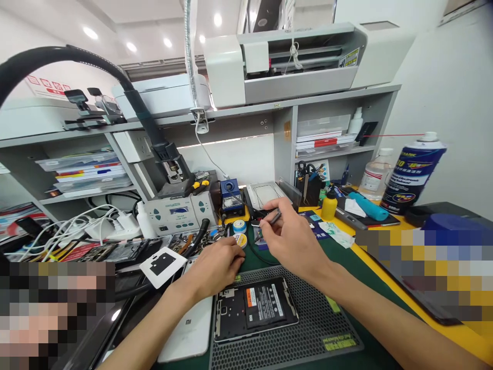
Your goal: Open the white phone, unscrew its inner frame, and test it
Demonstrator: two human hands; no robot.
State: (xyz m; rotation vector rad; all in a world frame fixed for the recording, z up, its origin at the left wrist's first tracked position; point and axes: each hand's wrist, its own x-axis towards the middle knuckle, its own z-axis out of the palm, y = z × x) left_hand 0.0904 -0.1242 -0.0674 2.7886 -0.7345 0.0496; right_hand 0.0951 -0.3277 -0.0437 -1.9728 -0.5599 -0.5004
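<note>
An opened phone point(256, 309) lies on the grey perforated mat point(316, 293), its black battery point(264, 304) exposed. A white back cover point(188, 329) with a logo rests left of it. Above the phone's far left corner, my left hand point(215, 262) has its fingers curled down beside a small round tin point(240, 240); whatever they hold is hidden. My right hand point(290, 239) is raised beyond the phone, with thumb and fingers pinching a dark pen-shaped tool point(274, 216). The tool's exact kind does not show.
A grey rework station point(179, 213) and a blue soldering iron stand point(232, 198) stand behind. Loose parts and a white card point(163, 267) lie left. At right are a yellow bottle point(328, 206) and a spray can point(414, 174). A black cable crosses the green mat.
</note>
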